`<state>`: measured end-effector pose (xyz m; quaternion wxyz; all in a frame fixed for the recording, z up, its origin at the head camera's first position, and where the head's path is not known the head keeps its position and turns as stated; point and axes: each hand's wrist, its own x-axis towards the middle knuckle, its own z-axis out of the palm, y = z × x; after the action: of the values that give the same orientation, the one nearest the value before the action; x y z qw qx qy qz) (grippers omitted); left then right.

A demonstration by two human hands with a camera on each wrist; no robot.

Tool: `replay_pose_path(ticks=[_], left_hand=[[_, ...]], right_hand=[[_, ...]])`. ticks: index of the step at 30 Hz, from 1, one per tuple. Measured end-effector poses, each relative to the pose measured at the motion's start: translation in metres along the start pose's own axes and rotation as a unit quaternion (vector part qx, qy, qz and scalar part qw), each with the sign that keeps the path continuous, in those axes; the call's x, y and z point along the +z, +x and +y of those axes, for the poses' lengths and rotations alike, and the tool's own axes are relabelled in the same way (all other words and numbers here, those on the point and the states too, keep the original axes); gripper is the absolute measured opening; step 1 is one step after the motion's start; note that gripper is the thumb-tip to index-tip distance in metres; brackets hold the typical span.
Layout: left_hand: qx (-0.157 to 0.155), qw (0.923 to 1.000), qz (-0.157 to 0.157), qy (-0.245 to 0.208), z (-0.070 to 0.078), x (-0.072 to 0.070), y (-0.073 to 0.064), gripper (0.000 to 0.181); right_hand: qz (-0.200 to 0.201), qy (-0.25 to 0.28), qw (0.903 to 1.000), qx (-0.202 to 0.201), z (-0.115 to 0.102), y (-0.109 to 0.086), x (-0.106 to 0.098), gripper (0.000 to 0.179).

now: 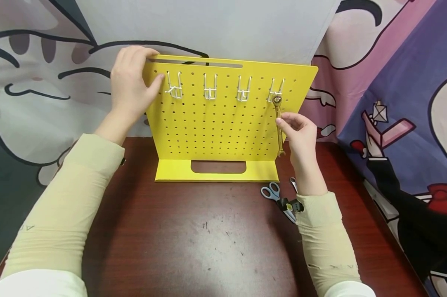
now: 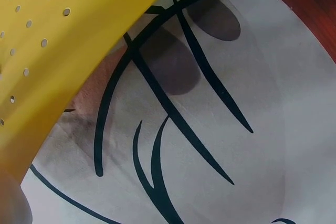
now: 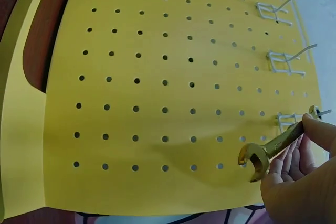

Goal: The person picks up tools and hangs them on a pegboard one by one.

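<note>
A yellow pegboard (image 1: 216, 123) stands upright on its base, a row of white wire hooks along its upper part. My left hand (image 1: 132, 80) grips its top left corner, thumb on the front and fingers over the upper edge. Between thumb and fingers, my right hand (image 1: 301, 134) pinches a gold combination wrench (image 1: 279, 132), held nearly vertical. The wrench's ring end is up at the rightmost hook (image 1: 276, 88), and that hook's tip shows at the ring in the right wrist view. Its open-jaw end (image 3: 254, 161) points down, in front of the board.
On the dark red wooden table (image 1: 193, 239), blue-handled scissors (image 1: 270, 192) lie right of the base. Beside them is another wrench (image 1: 293, 183), partly hidden by my right wrist. Cartoon-printed cloth (image 1: 386, 82) hangs close behind the board and along the right side.
</note>
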<state>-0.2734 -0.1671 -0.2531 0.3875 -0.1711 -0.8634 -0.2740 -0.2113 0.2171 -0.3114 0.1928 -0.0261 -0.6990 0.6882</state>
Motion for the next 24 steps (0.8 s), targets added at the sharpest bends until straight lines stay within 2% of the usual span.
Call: replay_pose_path(ticks=[5,21,24], left_hand=[[-0.001,1.0,0.0,0.001,0.0,0.0,0.0,0.038],[-0.001,1.0,0.005,-0.006,0.001,0.0,0.0,0.039],[0.0,1.0,0.005,-0.007,0.001,0.0,-0.001,0.04]], right_hand=[[0.0,0.0,0.9997,0.022,0.003,0.006,0.003,0.021],[0.011,0.016,0.9988,0.045,0.007,0.021,0.019,0.022],[0.007,0.004,0.9991,0.041,0.01,0.022,0.019,0.02]])
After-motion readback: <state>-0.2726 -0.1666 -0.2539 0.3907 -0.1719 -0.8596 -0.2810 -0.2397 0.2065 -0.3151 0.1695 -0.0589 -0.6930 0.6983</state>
